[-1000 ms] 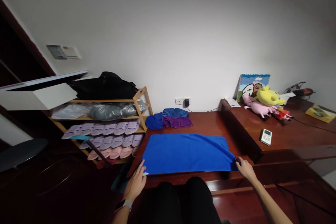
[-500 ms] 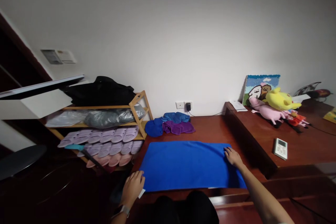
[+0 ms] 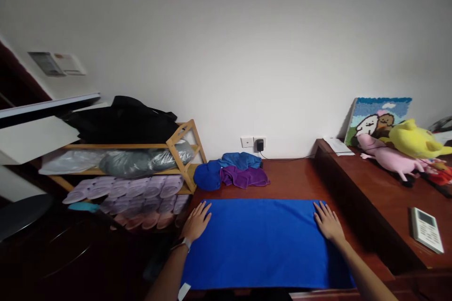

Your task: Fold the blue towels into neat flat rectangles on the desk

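Observation:
A blue towel (image 3: 261, 244) lies spread out flat on the reddish-brown wooden surface (image 3: 293, 181), with a small white tag at its near left corner. My left hand (image 3: 197, 222) rests on the towel's far left corner, fingers stretched out, a watch on the wrist. Over the far right corner lies my right hand (image 3: 328, 222), palm down with its fingers apart. Behind the towel, against the wall, are a crumpled purple cloth (image 3: 244, 176), a crumpled blue cloth (image 3: 240, 160) and a bundled darker-blue cloth (image 3: 207, 176).
To the left, a wooden rack (image 3: 183, 150) holds slippers (image 3: 141, 188), plastic-wrapped items and a black bag (image 3: 123, 120). On the raised right-hand surface are a remote control (image 3: 426, 229), plush toys (image 3: 388, 155) and a dog picture (image 3: 381, 117). A black plug (image 3: 260, 145) with its cord sits in the wall socket.
My left hand has moved from the towel's near left side up to its far left corner. The right hand stays at the far right corner, fingers now flatter. The view has shifted.

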Demonstrator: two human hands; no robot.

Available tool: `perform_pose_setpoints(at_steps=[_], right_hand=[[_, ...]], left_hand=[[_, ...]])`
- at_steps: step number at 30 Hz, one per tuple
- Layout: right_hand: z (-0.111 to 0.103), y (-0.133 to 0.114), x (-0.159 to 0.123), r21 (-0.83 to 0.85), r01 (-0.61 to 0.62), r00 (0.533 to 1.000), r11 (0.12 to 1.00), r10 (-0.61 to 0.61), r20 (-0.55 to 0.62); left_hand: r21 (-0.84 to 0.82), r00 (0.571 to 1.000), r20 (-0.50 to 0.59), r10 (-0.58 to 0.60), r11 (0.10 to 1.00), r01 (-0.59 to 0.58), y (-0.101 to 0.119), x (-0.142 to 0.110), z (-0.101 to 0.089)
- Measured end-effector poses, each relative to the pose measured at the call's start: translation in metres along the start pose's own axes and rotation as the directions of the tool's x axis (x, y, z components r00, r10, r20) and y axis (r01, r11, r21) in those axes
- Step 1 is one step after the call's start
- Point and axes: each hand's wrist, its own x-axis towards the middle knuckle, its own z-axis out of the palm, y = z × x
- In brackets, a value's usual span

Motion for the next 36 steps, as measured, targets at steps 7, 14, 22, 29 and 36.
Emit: perform_pose_setpoints(at_steps=[7,14,22,29,36], right_hand=[[-0.005,0.007,0.004,-0.044,-0.032,0.999,0.999,0.03,-0.046],[-0.039,-0.138,-0.012,0.017,0.182,0.966,0.983,-0.176,-0.188],[0.001,-0.387,-0.051,0.314,0.561,0.806,0.766,-0.592,0.004],[0.0,-0.305,-0.026,0.187,0.445,0.889,0.876,-0.457,0.026],[-0.006,-0.1,0.016,-0.028,0.048,0.999,0.998,-0.049,-0.005]], left_hand=[[0.01,0.999,-0.019,-0.036,0.999,0.036,-0.001,-0.008,0.008],[0.003,0.993,-0.115,-0.005,1.0,0.005,0.014,0.006,0.007],[-0.023,0.999,-0.043,-0.026,0.999,0.025,0.01,0.002,0.024],[-0.021,0.996,-0.069,-0.05,0.999,0.048,0.006,0.004,0.029],[0.02,0.997,-0.026,-0.077,0.997,0.077,0.009,0.009,0.026]])
